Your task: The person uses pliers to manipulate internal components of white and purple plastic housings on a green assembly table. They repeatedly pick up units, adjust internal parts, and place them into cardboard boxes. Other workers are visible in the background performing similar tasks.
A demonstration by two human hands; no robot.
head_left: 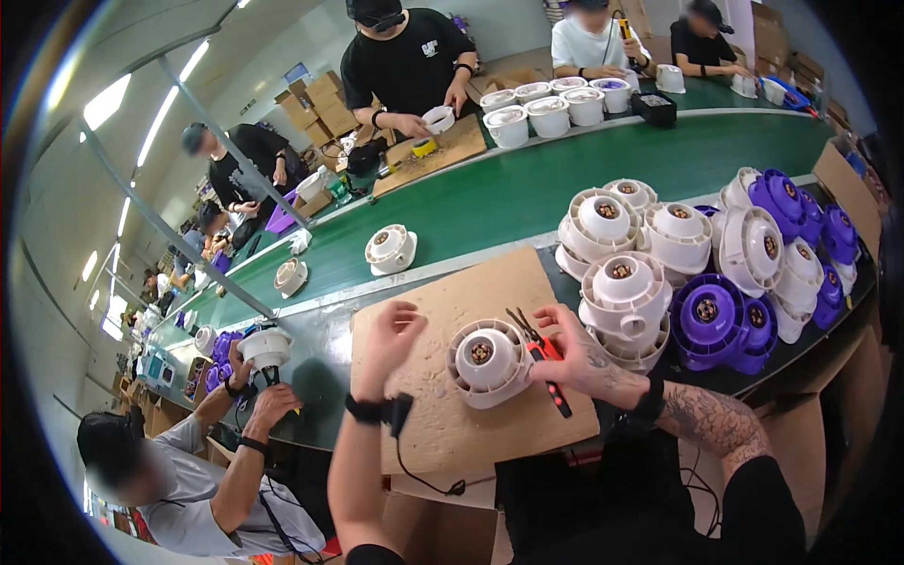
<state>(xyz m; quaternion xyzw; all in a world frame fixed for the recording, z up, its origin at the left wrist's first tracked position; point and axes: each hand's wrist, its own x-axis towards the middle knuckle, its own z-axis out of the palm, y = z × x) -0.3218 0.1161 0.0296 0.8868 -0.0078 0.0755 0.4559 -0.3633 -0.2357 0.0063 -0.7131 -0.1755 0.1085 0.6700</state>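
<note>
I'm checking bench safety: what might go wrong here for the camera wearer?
The red-handled pliers in the right hand have parted tips beside the white housing; a slip might scratch it. The cord trailing from the left wrist's black strap might snag. The stacked white housings near the right hand could topple if bumped.

Past the green belt's far edge, boxes stack near a pale wall, under tube lights.
</note>
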